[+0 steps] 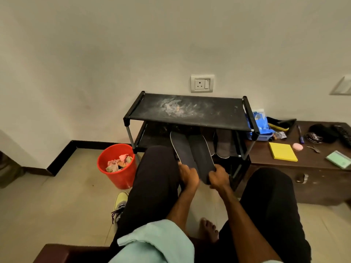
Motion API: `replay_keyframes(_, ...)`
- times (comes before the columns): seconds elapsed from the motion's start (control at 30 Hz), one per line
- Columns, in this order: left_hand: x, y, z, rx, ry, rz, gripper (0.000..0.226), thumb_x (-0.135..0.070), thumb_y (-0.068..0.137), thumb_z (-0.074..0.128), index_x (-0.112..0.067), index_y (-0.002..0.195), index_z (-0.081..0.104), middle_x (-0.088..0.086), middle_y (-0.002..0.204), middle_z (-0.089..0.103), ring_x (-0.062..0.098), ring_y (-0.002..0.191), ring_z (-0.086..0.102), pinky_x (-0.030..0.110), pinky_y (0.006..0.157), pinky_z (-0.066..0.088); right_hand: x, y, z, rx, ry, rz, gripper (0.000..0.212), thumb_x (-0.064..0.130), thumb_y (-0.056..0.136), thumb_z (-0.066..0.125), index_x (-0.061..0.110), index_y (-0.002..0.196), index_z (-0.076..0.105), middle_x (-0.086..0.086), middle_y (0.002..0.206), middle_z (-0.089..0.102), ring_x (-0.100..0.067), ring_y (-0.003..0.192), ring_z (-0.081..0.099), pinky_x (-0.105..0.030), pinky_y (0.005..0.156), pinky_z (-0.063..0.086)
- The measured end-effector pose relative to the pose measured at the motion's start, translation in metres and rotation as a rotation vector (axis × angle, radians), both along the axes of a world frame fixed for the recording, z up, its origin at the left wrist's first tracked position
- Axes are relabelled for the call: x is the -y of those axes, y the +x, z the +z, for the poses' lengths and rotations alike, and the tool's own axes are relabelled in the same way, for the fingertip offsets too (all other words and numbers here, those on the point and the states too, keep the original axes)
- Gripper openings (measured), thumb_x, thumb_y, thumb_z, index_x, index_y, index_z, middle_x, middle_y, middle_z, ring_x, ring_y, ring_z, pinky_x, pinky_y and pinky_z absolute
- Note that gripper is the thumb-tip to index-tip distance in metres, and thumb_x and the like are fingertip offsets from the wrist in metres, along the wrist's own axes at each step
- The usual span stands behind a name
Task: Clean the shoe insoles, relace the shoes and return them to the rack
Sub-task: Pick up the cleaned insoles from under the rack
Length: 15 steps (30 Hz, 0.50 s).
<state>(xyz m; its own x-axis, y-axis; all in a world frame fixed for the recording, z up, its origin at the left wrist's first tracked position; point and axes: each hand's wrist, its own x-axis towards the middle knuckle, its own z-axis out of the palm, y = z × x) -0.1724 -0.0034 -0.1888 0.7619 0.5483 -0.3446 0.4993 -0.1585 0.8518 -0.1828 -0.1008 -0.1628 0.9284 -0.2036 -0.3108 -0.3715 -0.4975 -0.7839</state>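
Two dark insoles are held side by side between my knees, toes pointing at the rack. My left hand (188, 176) grips the heel of the left insole (183, 149). My right hand (218, 177) grips the heel of the right insole (202, 154). The black two-shelf shoe rack (190, 122) stands against the wall, its top shelf dusty. A grey pair of shoes (224, 144) sits on its lower shelf. A yellow shoe (120, 204) with loose dark laces lies on the floor by my left leg.
A red bucket (117, 179) with crumpled rags stands left of the rack. A low brown table (307, 168) on the right holds a yellow pad (283, 151), a blue tray (261, 128), a brush, a pen and small items. My bare foot (209, 229) rests on the tiled floor.
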Motion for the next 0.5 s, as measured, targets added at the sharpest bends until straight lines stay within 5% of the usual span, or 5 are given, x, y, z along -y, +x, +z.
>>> replay_keyframes(0.1,-0.014,0.027,0.032,0.02,0.019,0.012,0.06,0.004,0.094,0.049,0.007,0.15,0.027,0.026,0.152,0.041,0.037,0.141,0.042,0.041,0.117,0.031,-0.003,0.029,0.02,0.022,0.027,0.051,0.026,0.005,0.091,0.048,0.009,0.108,0.066,-0.016,0.097,0.066,-0.036,0.086,0.066,-0.045,0.072,0.058)
replay_keyframes(0.17,-0.02,0.04,0.052,-0.024,-0.029,0.017,0.053,0.001,0.094,0.055,0.008,0.142,0.033,0.026,0.144,0.048,0.039,0.132,0.052,0.042,0.109,0.042,-0.004,0.053,0.021,0.019,0.053,0.082,0.02,0.011,0.086,0.049,0.009,0.09,0.069,-0.015,0.085,0.067,-0.04,0.079,0.068,-0.049,0.072,0.06)
replay_keyframes(0.23,-0.026,0.057,0.069,-0.054,-0.134,0.032,0.044,-0.002,0.095,0.058,0.003,0.134,0.039,0.022,0.13,0.056,0.04,0.109,0.064,0.048,0.075,0.06,-0.004,0.072,0.022,0.01,0.123,0.066,0.019,0.007,0.085,0.049,0.01,0.079,0.067,-0.018,0.084,0.068,-0.038,0.066,0.068,-0.05,0.062,0.062)
replay_keyframes(0.33,-0.042,0.08,0.081,-0.057,-0.161,0.021,0.038,-0.008,0.092,0.062,-0.002,0.127,0.049,0.015,0.124,0.062,0.034,0.094,0.069,0.032,0.034,0.051,-0.011,0.08,0.039,-0.003,0.292,0.012,0.022,-0.006,0.096,0.047,0.004,0.09,0.066,-0.018,0.094,0.065,-0.024,0.06,0.06,-0.024,0.038,0.051)
replay_keyframes(0.5,-0.075,0.096,0.084,-0.025,-0.19,-0.05,0.033,-0.006,0.092,0.057,-0.001,0.125,0.053,0.021,0.118,0.064,0.035,0.088,0.069,0.031,0.041,0.054,-0.036,0.094,0.041,-0.069,0.557,-0.017,0.026,-0.005,0.102,0.044,-0.004,0.121,0.062,-0.022,0.104,0.066,-0.023,0.069,0.064,-0.022,0.041,0.052)
